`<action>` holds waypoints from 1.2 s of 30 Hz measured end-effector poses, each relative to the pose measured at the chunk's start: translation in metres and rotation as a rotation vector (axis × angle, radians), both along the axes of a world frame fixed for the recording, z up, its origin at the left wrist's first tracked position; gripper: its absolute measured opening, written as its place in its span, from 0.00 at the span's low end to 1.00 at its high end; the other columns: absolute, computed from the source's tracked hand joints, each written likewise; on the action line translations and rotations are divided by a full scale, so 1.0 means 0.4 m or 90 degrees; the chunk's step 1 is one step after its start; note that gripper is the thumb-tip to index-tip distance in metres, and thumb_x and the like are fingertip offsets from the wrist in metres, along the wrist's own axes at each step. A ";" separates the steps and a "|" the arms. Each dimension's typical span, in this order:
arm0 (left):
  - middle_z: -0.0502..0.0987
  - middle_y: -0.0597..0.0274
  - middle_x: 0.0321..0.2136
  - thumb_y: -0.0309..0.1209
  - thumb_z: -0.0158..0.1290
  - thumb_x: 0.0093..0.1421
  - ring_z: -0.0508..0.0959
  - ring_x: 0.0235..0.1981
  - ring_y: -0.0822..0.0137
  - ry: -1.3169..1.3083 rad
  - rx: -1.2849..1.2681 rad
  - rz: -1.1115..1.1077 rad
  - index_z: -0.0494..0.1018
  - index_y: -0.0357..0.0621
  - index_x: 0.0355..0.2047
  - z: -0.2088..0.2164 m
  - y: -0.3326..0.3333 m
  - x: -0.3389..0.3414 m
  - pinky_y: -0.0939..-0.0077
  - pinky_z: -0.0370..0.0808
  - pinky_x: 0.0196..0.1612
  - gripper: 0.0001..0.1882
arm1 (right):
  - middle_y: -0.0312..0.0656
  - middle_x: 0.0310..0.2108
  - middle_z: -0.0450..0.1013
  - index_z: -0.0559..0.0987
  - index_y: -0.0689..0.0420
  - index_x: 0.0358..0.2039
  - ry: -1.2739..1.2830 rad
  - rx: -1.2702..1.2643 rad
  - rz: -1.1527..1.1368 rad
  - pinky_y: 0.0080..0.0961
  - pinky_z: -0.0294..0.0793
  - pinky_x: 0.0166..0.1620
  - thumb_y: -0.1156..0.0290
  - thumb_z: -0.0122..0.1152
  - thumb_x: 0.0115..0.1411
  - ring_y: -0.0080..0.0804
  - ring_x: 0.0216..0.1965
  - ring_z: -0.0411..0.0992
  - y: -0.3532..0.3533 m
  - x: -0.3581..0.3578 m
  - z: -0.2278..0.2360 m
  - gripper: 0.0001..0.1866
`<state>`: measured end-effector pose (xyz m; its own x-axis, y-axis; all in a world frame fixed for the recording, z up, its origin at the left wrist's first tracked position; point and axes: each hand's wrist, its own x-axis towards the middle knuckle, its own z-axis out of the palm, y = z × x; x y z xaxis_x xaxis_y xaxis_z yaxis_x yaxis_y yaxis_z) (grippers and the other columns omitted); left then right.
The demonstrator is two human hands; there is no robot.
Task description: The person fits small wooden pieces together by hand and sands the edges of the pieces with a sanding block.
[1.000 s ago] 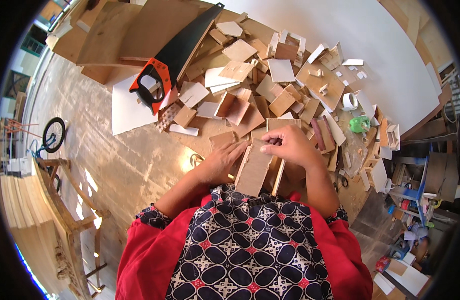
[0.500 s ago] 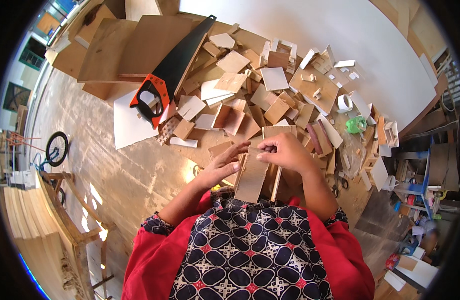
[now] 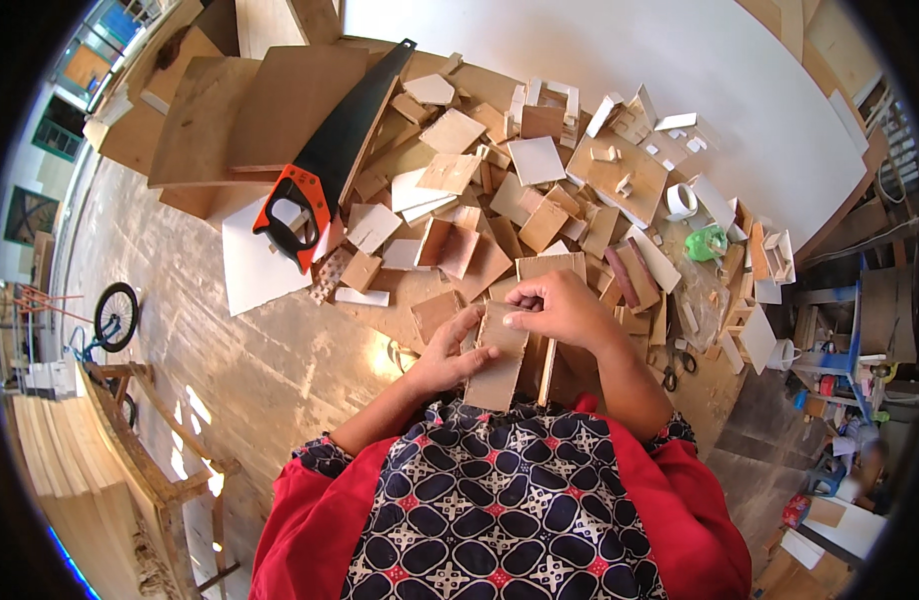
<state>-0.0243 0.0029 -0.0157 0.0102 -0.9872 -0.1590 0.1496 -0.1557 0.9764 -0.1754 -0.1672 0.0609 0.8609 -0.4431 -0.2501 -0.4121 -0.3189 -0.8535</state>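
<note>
A small rough-edged wooden board (image 3: 498, 365) lies in front of my chest, its upper face toward me. My left hand (image 3: 448, 352) grips its left edge, with the thumb over the face and the fingers along the side. At the board's upper right corner, my right hand (image 3: 560, 308) is closed in a pinch. Whatever sits between those fingertips is too small or too hidden to make out. Beside the board, below the right hand, a narrow wooden strip (image 3: 546, 372) stands on edge, partly covered.
Beyond my hands spreads a heap of wood offcuts (image 3: 545, 222). An orange-handled handsaw (image 3: 302, 210) rests at its left. Rightward are a tape roll (image 3: 682, 202), a crumpled green plastic item (image 3: 706, 242) and scissors (image 3: 680, 368). A large white sheet (image 3: 640, 60) lies behind.
My left hand has moved right and closed on the board's edge, its thumb now over the face; its fingers were apart before. The right hand keeps its pinch at the upper corner.
</note>
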 end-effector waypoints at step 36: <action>0.70 0.51 0.42 0.65 0.34 0.62 0.70 0.47 0.58 -0.130 -0.181 0.090 0.64 0.35 0.45 -0.037 -0.005 -0.013 0.67 0.63 0.54 0.39 | 0.50 0.50 0.74 0.62 0.59 0.62 0.303 -0.411 -0.271 0.36 0.73 0.52 0.51 0.72 0.42 0.46 0.49 0.74 -0.418 0.247 -0.130 0.50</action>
<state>-0.0294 0.0009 -0.0305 0.1529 -0.9782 0.1404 -0.0513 0.1340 0.9896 -0.0765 -0.3346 0.0088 0.4615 -0.8776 -0.1297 -0.8679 -0.4164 -0.2707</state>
